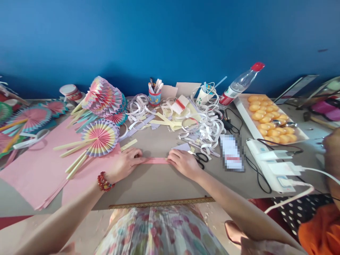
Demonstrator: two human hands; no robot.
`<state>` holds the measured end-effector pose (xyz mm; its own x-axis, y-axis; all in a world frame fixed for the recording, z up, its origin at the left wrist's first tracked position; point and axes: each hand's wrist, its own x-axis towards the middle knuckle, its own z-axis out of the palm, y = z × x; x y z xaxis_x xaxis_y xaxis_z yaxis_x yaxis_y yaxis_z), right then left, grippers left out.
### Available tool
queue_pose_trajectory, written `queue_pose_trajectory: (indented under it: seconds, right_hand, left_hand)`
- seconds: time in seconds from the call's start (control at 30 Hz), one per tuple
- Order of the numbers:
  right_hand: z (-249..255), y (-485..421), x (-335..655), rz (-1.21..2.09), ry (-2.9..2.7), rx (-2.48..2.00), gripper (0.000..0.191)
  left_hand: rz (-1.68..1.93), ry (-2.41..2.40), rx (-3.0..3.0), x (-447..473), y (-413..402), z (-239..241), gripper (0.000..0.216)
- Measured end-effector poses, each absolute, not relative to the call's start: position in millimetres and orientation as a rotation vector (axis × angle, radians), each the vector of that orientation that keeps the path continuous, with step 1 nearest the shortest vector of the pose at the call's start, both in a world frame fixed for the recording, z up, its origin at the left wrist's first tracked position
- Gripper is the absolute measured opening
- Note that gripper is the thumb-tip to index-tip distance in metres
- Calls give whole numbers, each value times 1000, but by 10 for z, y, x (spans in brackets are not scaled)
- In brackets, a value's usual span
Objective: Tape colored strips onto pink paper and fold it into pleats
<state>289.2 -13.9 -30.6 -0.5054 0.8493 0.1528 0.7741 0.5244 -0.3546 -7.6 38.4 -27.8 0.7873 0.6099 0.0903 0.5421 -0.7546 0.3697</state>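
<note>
Pink paper strip (156,160) lies flat on the grey table (159,182), near the front edge, running crosswise between the two hands. Left hand (124,164), beaded bracelet (105,182) at the wrist, sits at the strip's left end, fingers curled, one finger reaching along it; cannot tell whether it pinches or only presses. Right hand (183,163) has fingers together, clamped on the strip's right end. Black-handled scissors (202,158) lie just beside the right hand, partly hidden by it; a phone (232,153), screen blurred, lies farther right. Left of the left hand, a pleated paper fan (101,137) with pale yellow sticks rests over pink sheets (34,170). Beyond the hands: curled white strips (211,131) in a loose heap, a pen cup (154,97), and a tilted red-capped bottle (239,86). Far right, a white power strip (261,163) with chargers plugged in.
</note>
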Motion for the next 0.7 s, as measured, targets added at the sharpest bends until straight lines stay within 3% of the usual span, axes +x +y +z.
queue_pose_trajectory:
  seconds: [0.4,0.7]
  right_hand:
    - [-275,-186,2854,333,-2560,-1323,24]
    - [-260,-333,2958,108,-2614,-1332,35]
  left_hand:
    - [137,805,2881,-38,340,-269,39]
    - [215,903,2856,-258,235,-321,54]
